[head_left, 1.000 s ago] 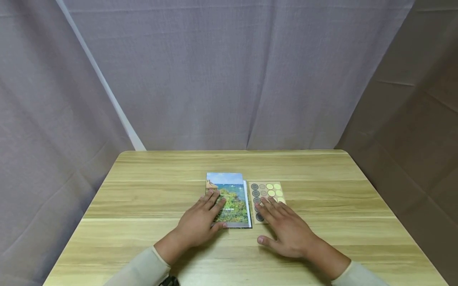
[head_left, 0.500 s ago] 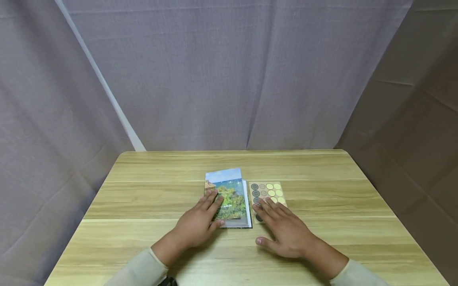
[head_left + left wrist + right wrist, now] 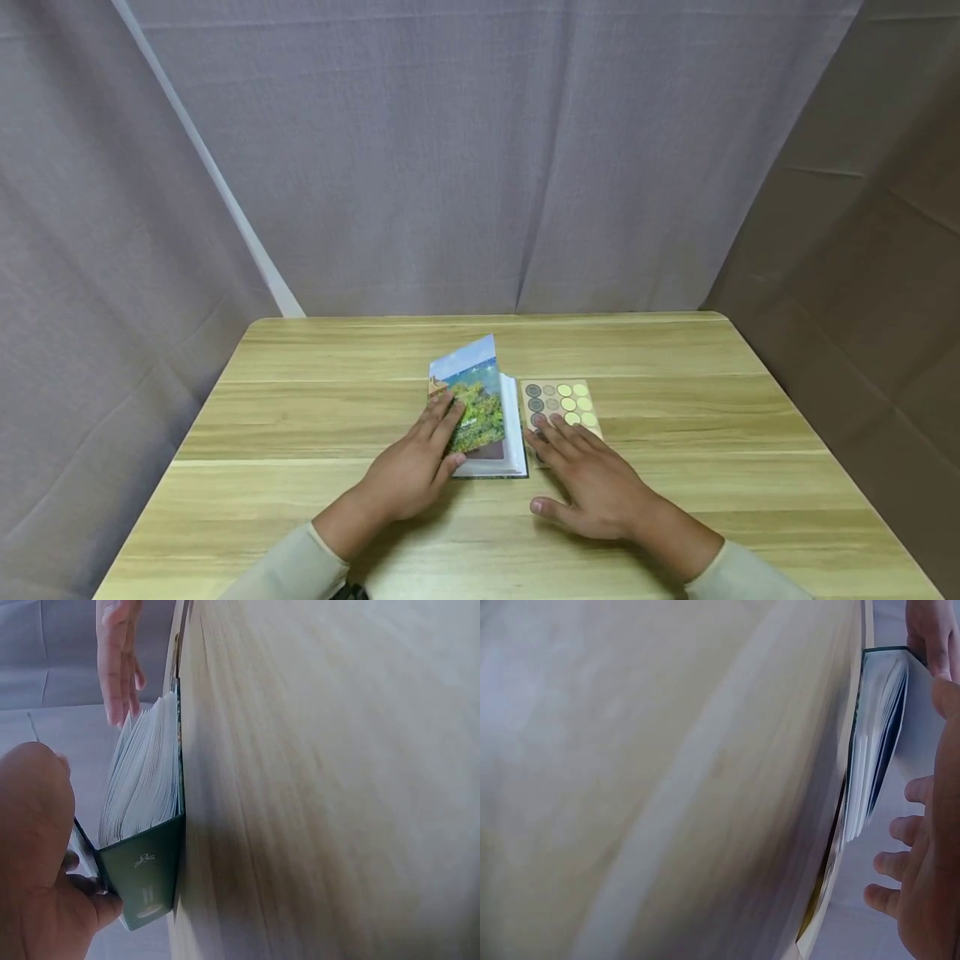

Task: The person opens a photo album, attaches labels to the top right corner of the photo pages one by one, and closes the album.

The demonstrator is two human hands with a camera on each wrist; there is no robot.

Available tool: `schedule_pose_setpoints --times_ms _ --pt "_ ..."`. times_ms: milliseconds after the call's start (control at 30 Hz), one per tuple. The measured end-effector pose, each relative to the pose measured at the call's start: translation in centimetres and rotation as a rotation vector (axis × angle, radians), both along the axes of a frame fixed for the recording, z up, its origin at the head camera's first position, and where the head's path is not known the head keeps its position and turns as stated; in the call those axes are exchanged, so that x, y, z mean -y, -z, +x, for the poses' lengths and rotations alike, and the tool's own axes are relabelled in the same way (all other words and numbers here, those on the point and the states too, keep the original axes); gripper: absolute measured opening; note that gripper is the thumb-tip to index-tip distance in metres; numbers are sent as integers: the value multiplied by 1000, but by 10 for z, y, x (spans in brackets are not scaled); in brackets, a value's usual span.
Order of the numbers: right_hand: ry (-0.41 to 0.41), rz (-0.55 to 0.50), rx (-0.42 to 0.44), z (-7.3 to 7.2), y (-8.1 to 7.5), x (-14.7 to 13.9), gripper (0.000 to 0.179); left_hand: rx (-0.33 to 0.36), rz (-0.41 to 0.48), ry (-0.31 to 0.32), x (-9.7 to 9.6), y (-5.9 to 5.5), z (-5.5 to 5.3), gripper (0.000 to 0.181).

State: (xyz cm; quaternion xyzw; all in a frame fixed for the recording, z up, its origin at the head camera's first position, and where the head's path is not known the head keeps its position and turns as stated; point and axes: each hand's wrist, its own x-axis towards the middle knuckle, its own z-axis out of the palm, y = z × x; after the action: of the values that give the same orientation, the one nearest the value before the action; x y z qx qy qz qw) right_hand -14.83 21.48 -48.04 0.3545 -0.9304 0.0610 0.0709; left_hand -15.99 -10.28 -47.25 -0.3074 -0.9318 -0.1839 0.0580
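Observation:
A photo album [image 3: 483,400] with a painted seaside cover lies in the middle of the table, its front cover tilted up on the right side. My left hand [image 3: 408,467] rests along the cover's left part with fingers extended. The left wrist view shows the green spine [image 3: 146,877] and the fanned pages [image 3: 142,772], with the left fingers beside the spine. Just right of the album lies a sheet of round stickers [image 3: 573,404], dark on one side and yellow on the other. My right hand [image 3: 603,492] lies over the sheet's lower part, fingers spread, hiding several stickers.
The wood-grain table [image 3: 315,408] ends at a far edge in front of a grey curtain [image 3: 420,167]. More cloth hangs along the left and right sides.
The album's front cover has risen from nearly flat and swung leftward, baring the white pages below its right edge. Both hands have shifted only slightly to the left.

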Motion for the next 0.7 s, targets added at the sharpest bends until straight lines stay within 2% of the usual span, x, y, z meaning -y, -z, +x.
schedule_pose_setpoints --times_ms 467,700 --pt "-34 8 18 2 -1 10 87 12 43 -3 4 -5 4 64" --pt "-33 -1 53 4 -2 12 86 3 69 -13 6 -8 6 64"
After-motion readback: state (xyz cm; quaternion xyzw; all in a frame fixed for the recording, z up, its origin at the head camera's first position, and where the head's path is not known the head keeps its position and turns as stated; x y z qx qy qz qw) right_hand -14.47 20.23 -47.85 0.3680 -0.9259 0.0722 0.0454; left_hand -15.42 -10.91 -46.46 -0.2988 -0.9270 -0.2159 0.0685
